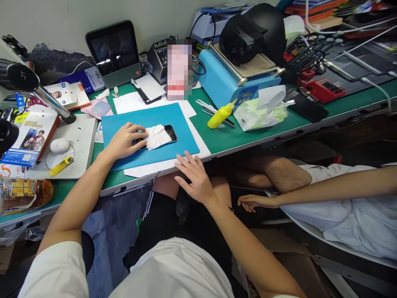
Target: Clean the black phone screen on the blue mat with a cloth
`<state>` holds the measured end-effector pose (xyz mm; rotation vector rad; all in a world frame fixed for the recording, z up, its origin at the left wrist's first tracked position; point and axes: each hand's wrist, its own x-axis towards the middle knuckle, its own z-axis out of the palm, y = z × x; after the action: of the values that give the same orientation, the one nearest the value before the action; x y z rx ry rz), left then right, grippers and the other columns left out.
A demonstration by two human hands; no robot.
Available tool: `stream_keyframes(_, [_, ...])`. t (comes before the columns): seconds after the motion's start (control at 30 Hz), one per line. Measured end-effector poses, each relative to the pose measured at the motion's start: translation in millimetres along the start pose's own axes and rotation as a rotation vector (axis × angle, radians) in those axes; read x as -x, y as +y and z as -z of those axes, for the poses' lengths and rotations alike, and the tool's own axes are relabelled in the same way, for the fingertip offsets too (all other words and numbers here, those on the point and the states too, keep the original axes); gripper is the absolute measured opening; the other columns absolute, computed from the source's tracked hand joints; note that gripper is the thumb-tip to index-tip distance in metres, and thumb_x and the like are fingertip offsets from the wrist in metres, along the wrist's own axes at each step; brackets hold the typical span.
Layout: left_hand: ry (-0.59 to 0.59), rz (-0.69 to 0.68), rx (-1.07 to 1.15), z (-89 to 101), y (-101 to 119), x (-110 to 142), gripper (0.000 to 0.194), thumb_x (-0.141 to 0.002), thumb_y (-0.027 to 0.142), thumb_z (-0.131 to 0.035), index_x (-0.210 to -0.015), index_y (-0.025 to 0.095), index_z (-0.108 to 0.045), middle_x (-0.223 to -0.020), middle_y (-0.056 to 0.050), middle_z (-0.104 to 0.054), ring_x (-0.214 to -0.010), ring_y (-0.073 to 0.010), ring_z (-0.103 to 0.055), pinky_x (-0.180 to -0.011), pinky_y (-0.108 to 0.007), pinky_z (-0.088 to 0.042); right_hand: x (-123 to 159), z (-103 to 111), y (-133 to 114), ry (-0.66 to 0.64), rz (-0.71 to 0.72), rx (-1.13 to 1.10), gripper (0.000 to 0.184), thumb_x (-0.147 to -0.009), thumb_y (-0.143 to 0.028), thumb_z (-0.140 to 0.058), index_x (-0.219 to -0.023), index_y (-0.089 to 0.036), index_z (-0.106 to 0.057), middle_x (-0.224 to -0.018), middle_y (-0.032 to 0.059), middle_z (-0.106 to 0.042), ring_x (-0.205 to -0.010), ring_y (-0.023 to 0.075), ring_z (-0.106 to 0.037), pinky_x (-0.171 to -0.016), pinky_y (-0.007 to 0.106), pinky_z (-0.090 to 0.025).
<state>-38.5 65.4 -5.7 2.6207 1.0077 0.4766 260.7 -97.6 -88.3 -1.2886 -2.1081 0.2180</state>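
Observation:
A dark smartphone (173, 133) lies on a blue mat (182, 116), with a crumpled white tissue (159, 138) spread over much of its screen. My left hand (126, 140) rests at the phone's left end, fingers apart and fingertips touching the tissue and phone. Under those fingers, the covered end of the phone is partly hidden. My right hand (194, 176) is held at the table's front edge, just off the mat's lower right corner. Its fingers are spread and nothing is in them.
Behind the mat stand a display device (114, 54) and an upright phone with a blurred screen (179, 74). To the right are a yellow bottle (220, 116), a tissue pack (262, 109) and a blue machine (223, 70). A co-worker's arm (325, 182) is at right.

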Motion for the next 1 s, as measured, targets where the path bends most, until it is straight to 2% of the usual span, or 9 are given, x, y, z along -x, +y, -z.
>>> stream_keyframes(0.1, [0.007,0.001,0.001,-0.5,2.4,0.1,0.046,-0.107,0.053,-0.053,-0.124,0.024,-0.084,-0.137,-0.013,-0.079,-0.119,-0.0347,-0.065,-0.107,-0.059,-0.052,31.0,0.5,2.5,0.026,-0.027,0.005,0.041,-0.11,-0.036,-0.054,-0.144,-0.023,-0.074,-0.155,0.0161,-0.068,-0.152,0.0358,-0.059,-0.125,0.07,-0.047])
stream_keyframes(0.17, [0.013,-0.008,-0.003,-1.3,3.2,0.5,0.044,-0.108,0.052,-0.053,-0.124,0.025,-0.084,-0.138,-0.011,-0.08,-0.125,-0.0344,-0.066,-0.11,-0.058,-0.053,32.2,2.3,0.9,0.07,-0.028,-0.003,0.041,-0.11,-0.035,-0.055,-0.145,-0.021,-0.073,-0.152,0.0173,-0.07,-0.149,0.0354,-0.063,-0.126,0.069,-0.047])
stream_keyframes(0.27, [0.012,-0.015,-0.008,-2.6,2.5,1.7,0.042,-0.109,0.049,-0.053,-0.126,0.026,-0.084,-0.141,-0.008,-0.079,-0.133,-0.0334,-0.066,-0.114,-0.057,-0.054,4.1,5.6,-4.8,0.141,-0.039,-0.03,0.042,-0.112,-0.035,-0.05,-0.143,-0.022,-0.075,-0.145,0.0153,-0.076,-0.143,0.0328,-0.069,-0.128,0.065,-0.046])
stream_keyframes(0.33, [0.008,-0.005,-0.005,-3.8,1.2,2.1,0.041,-0.108,0.049,-0.055,-0.127,0.027,-0.083,-0.142,-0.007,-0.079,-0.136,-0.033,-0.065,-0.116,-0.058,-0.053,-29.0,6.3,-8.5,0.116,-0.02,-0.052,0.046,-0.114,-0.038,-0.045,-0.144,-0.02,-0.074,-0.148,0.0147,-0.074,-0.147,0.0299,-0.065,-0.13,0.06,-0.045])
stream_keyframes(0.4, [0.014,0.0,0.005,-5.6,0.0,2.2,0.041,-0.107,0.05,-0.056,-0.129,0.028,-0.082,-0.144,-0.007,-0.078,-0.139,-0.0325,-0.064,-0.119,-0.058,-0.052,-66.1,4.4,-10.6,0.031,0.047,-0.066,0.052,-0.115,-0.04,-0.041,-0.15,-0.014,-0.069,-0.157,0.0159,-0.068,-0.157,0.0272,-0.056,-0.134,0.055,-0.041])
stream_keyframes(0.5, [0.034,-0.048,0.03,-9.1,-1.5,3.3,0.041,-0.107,0.048,-0.055,-0.13,0.027,-0.082,-0.143,-0.007,-0.078,-0.142,-0.0323,-0.063,-0.123,-0.058,-0.048,-111.6,-1.9,-9.4,-0.217,0.131,0.003,0.06,-0.115,-0.038,-0.038,-0.162,-0.004,-0.054,-0.171,0.0211,-0.05,-0.165,0.0299,-0.043,-0.137,0.057,-0.035])
stream_keyframes(0.63, [0.016,-0.102,-0.002,-10.5,-5.0,9.2,0.049,-0.106,0.047,-0.057,-0.144,0.023,-0.074,-0.15,-0.012,-0.074,-0.136,-0.0344,-0.064,-0.118,-0.059,-0.05,-131.1,-4.4,5.1,-0.452,0.202,0.136,0.077,-0.112,-0.051,-0.048,-0.169,0.001,-0.04,-0.178,0.0266,-0.034,-0.169,0.0384,-0.032,-0.137,0.066,-0.027])
stream_keyframes(0.77, [-0.02,-0.069,-0.1,-8.3,-7.8,15.6,0.078,-0.096,0.062,-0.072,-0.159,0.019,-0.061,-0.161,-0.019,-0.062,-0.136,-0.0381,-0.062,-0.117,-0.058,-0.052,-122.7,5.8,28.0,-0.411,0.182,0.143,0.064,-0.114,-0.043,-0.042,-0.169,-0.012,-0.046,-0.177,0.0194,-0.043,-0.167,0.0345,-0.038,-0.137,0.069,-0.027])
stream_keyframes(1.0, [0.037,-0.073,-0.225,-7.2,-5.2,14.0,0.057,-0.098,0.05,-0.074,-0.143,0.015,-0.073,-0.143,-0.016,-0.077,-0.119,-0.0309,-0.071,-0.098,-0.045,-0.063,-118.5,11.2,29.4,-0.269,0.164,0.118,0.044,-0.111,-0.017,-0.045,-0.149,-0.013,-0.068,-0.161,0.0168,-0.064,-0.151,0.0309,-0.062,-0.129,0.061,-0.045])
